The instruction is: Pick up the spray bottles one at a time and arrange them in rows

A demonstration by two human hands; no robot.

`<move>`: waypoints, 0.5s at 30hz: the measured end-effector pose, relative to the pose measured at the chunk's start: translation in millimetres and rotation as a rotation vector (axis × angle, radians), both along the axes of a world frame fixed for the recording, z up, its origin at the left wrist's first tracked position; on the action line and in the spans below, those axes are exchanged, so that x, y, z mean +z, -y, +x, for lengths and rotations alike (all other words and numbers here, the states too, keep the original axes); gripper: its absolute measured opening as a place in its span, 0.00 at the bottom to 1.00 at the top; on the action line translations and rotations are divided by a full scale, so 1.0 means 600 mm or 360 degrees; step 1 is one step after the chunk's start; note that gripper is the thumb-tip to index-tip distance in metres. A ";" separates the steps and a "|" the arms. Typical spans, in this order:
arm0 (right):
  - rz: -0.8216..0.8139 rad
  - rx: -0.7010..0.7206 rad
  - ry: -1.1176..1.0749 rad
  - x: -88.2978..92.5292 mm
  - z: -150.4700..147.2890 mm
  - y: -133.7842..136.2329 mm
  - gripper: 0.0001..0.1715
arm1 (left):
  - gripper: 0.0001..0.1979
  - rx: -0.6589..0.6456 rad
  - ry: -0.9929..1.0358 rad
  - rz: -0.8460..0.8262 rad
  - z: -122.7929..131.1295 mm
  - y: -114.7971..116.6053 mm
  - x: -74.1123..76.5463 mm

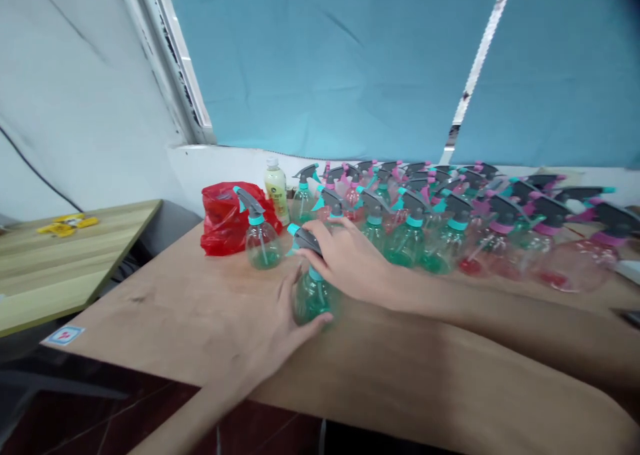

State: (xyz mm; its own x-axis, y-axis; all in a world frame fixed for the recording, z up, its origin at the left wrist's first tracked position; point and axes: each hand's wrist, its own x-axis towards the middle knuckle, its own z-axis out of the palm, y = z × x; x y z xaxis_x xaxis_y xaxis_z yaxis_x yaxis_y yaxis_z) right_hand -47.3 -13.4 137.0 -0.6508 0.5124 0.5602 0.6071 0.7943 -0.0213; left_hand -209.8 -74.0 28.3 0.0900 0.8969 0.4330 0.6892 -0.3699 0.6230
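Note:
A green spray bottle [317, 297] with a grey and turquoise trigger head stands on the wooden table [165, 315] in front of me. Around its round body curls my left hand [293, 321], thumb on the near side. My right hand [345, 255] grips the trigger head from above, its fingers wrapped over the top. Just beyond and to the left is another green spray bottle [263, 247], upright and apart from my hands. Part of the held bottle's neck is hidden by my fingers.
Several green and pink spray bottles [413, 235] crowd the table's back and right. Behind on the left are a red plastic bag [225, 218] and a pale yellow bottle [277, 191]. A lower side table [115, 235] holds yellow items [67, 224]. Blue curtain [325, 68] hangs behind.

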 end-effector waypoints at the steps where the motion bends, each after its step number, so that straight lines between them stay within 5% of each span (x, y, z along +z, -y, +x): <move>1: 0.0000 0.0003 0.0009 0.000 0.016 0.012 0.20 | 0.42 0.0007 -0.0065 -0.0040 0.017 0.005 0.002; 5: -0.0225 -0.0097 0.0012 0.002 0.093 0.047 0.21 | 0.44 -0.0061 -0.0141 0.0003 0.085 0.019 0.000; 10: -0.0966 0.0037 -0.0265 -0.008 0.213 0.062 0.36 | 0.39 -0.0352 -0.0073 -0.0211 0.160 0.011 -0.003; 15: -0.1083 0.0122 -0.0510 -0.055 0.307 0.058 0.42 | 0.36 -0.0565 0.0071 -0.0232 0.233 -0.010 0.003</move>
